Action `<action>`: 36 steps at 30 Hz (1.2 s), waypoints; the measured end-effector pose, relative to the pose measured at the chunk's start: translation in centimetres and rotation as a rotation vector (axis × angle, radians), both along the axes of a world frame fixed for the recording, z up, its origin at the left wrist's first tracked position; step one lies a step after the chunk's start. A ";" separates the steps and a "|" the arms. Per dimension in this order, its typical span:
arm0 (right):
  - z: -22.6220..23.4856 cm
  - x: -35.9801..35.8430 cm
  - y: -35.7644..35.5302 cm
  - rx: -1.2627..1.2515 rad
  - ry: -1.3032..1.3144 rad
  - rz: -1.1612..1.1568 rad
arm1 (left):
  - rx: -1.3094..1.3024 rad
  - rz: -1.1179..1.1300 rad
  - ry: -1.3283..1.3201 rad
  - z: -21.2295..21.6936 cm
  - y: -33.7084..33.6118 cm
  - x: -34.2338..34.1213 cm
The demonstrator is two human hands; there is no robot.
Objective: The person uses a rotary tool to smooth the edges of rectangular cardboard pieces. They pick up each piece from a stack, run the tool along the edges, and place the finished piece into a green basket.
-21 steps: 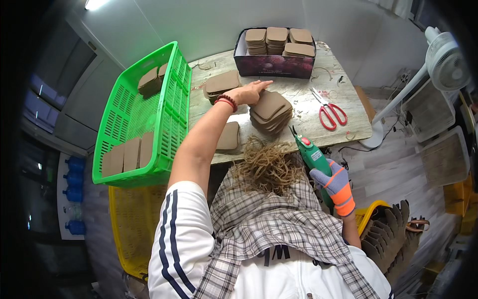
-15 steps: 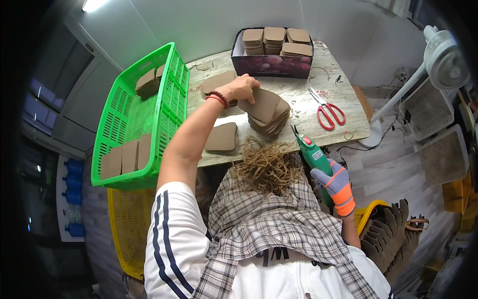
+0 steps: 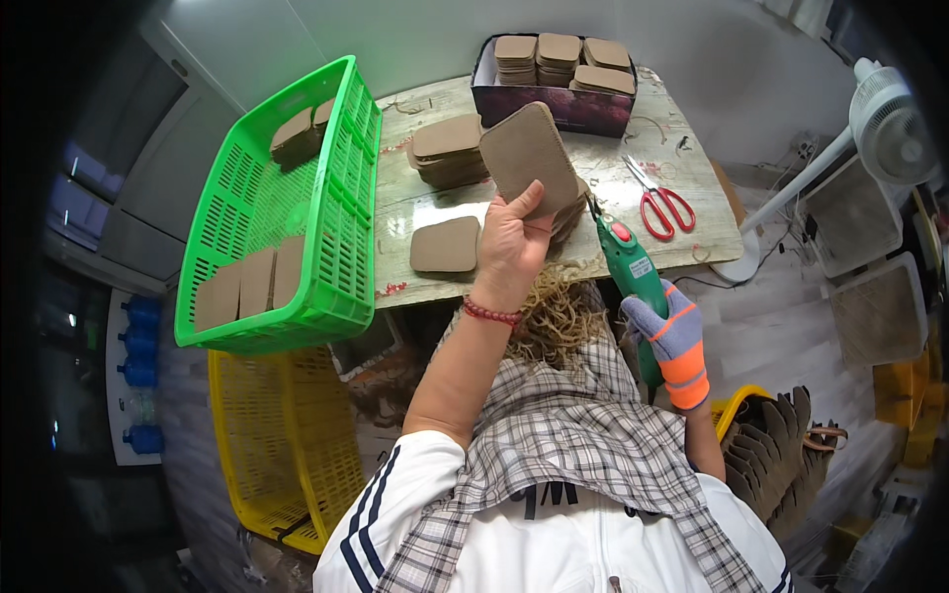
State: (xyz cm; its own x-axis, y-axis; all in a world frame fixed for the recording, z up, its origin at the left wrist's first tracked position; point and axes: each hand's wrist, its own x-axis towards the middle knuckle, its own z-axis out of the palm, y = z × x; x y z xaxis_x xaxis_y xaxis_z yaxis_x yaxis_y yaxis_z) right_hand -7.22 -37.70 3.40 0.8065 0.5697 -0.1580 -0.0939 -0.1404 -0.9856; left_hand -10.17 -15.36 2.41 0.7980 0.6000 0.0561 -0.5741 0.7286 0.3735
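My bare left hand (image 3: 519,242) holds up a brown rounded-square pad (image 3: 532,158), thumb on its face and fingers behind. Partly hidden behind that pad is a stack of similar pads (image 3: 571,222). In my right hand (image 3: 674,341), gloved in grey and orange, is a green electric cutter (image 3: 630,265) with a red button. Its narrow dark tip points up, close to the pad's lower right edge; whether they touch I cannot tell. To the left lie a single pad (image 3: 445,245) and another stack (image 3: 448,138). Tangled brown trimmings (image 3: 556,321) rest on my apron.
Red-handled scissors (image 3: 664,206) lie on the table's right side. At the back stands a dark box (image 3: 554,111) of stacked pads. A green crate (image 3: 341,212) with pads is at left, a yellow crate (image 3: 282,435) below it. A white fan (image 3: 883,124) stands at right.
My left hand has lifted a pad from the stack, drawn it nearer and turned it upright. The cutter stays at the right with its tip now beside the pad.
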 end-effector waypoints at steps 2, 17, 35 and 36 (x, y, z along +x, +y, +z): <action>0.1 -0.2 -0.3 -0.003 0.012 0.016 | -0.067 0.009 0.032 0.0 -0.9 -0.2; 0.7 -0.8 -0.8 0.005 -0.002 0.061 | -0.003 -0.025 0.078 -0.9 -2.4 -0.9; 2.7 -0.2 -1.3 -0.055 -0.036 0.081 | 0.383 -0.118 0.241 -4.4 0.3 -4.4; 2.8 -0.2 -1.3 -0.079 -0.049 0.107 | 0.453 -0.118 0.260 -4.3 1.3 -4.7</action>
State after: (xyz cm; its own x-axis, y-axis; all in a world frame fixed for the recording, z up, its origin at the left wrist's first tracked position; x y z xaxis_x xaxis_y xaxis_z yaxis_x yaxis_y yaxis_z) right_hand -7.40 -39.01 6.25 0.7496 0.6403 -0.1676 -0.0263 -0.2241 -0.9742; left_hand -14.83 -14.04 -1.91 0.8808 0.4668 0.0795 -0.3442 0.5158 0.7845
